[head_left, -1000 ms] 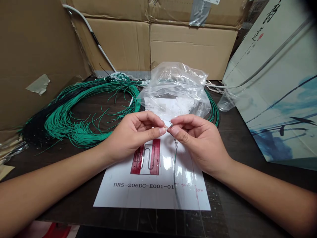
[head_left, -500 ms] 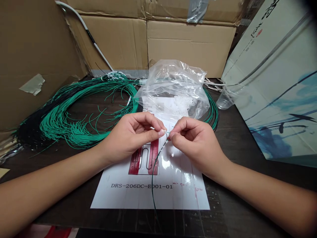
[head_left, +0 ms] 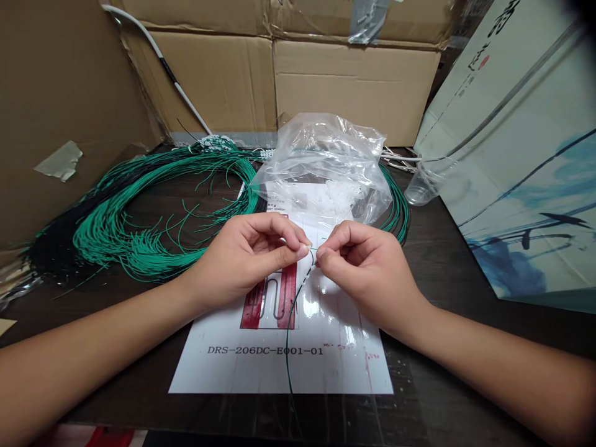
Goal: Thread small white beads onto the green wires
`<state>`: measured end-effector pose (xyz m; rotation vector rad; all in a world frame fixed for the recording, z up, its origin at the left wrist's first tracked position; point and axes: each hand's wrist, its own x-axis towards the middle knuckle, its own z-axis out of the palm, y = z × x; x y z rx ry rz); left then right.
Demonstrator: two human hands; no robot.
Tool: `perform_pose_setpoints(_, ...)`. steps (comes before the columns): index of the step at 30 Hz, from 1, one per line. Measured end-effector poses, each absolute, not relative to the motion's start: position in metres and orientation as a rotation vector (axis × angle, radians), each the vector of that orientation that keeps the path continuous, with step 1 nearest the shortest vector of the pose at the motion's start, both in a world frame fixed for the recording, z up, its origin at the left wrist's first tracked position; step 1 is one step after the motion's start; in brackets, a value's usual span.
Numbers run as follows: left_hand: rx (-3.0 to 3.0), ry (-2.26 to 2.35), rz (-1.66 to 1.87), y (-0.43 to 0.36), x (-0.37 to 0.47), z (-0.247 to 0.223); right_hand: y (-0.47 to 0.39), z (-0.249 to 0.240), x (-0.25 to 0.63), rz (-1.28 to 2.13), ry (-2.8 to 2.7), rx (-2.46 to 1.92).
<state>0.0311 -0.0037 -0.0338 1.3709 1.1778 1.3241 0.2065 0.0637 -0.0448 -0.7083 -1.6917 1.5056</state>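
Over a printed sheet, my left hand and my right hand almost meet at the fingertips. The left thumb and forefinger pinch a small white piece and a thin wire end. Between the hands hangs a dark green wire with short white bands near its top; it runs down across the sheet to the table's front edge. My right thumb and forefinger are pinched on a fine wire end, mostly hidden by the fingertips.
A big coil of green and black wires lies at left. Behind the hands, a clear plastic bag holds small white pieces. A clear cup stands right of it. Cardboard boxes and a painted white panel surround the table.
The view has shifted slightly. The fingertips stay pinched and nearly together, with the wire's lower end hanging slightly differently.
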Motion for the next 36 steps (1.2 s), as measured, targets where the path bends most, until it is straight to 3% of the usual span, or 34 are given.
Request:
perform_pose_setpoints(16,1.498,1.273,1.376,-0.005,0.035,-0.032,0.059,-0.048,0.209,1.405,-1.766,-0.681)
perform_pose_setpoints(27,1.382,1.301,1.398,-0.003,0.029,-0.031,0.069,-0.051,0.205,1.613,-1.715,-0.465)
perform_pose_setpoints(36,1.239,1.168,1.321,0.000,0.025,-0.030,0.072,-0.047,0.204,1.925,-1.542,-0.532)
